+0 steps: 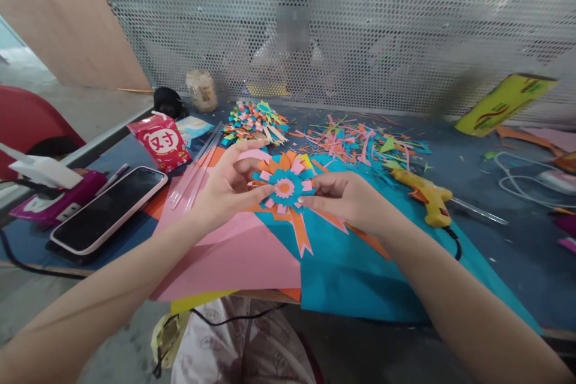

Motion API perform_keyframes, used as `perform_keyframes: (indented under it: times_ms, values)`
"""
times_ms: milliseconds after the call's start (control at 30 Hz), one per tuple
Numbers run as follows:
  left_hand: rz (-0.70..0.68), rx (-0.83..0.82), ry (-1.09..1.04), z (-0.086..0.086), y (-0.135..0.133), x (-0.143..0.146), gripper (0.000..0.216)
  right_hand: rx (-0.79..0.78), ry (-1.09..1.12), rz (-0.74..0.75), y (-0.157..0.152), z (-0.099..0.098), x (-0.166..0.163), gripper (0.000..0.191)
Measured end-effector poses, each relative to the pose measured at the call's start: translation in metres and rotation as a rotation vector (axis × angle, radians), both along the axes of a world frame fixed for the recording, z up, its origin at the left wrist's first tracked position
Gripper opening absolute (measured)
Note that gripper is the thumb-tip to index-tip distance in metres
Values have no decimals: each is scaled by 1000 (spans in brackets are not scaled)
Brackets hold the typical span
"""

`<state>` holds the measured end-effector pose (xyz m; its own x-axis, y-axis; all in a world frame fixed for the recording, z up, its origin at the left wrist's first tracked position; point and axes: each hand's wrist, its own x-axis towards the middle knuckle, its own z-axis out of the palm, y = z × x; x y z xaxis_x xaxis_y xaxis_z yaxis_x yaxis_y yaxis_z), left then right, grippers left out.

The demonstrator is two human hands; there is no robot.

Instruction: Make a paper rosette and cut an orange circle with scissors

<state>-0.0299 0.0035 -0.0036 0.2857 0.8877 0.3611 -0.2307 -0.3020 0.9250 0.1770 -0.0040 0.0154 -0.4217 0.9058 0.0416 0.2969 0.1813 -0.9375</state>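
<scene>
Between my two hands is a layered paper flower [285, 188] in orange, blue and pink, its round centre facing me. My left hand [236, 183] pinches its left edge between thumb and fingers. On the opposite edge, the thumb and fingertips of my right hand [344, 198] are closed on the petals. An orange and pink paper ribbon tail [301, 234] with a notched end hangs below the flower. Beneath lie a pink paper sheet [229, 258] and a blue paper sheet [360, 282].
A yellow glue gun [425, 195] lies on the right. Behind are a pile of paper flowers [254, 123] and paper scraps [355, 138]. At left are a phone [110, 210], a red snack packet [161, 141], a purple power strip [63, 198] and clear glue sticks [198, 165]. A perforated metal screen [360, 30] stands behind.
</scene>
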Motion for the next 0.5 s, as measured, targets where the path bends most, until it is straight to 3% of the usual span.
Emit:
perform_keyframes:
  times_ms: [167, 300, 500]
  values:
    - [23, 10, -21, 0, -2, 0, 56, 56, 4, 23, 1, 2, 5, 29]
    - [60, 20, -21, 0, -2, 0, 56, 164, -112, -78, -1, 1, 7, 23]
    - [93, 19, -2, -3, 0, 1, 57, 572, -388, -270, -7, -3, 1, 17]
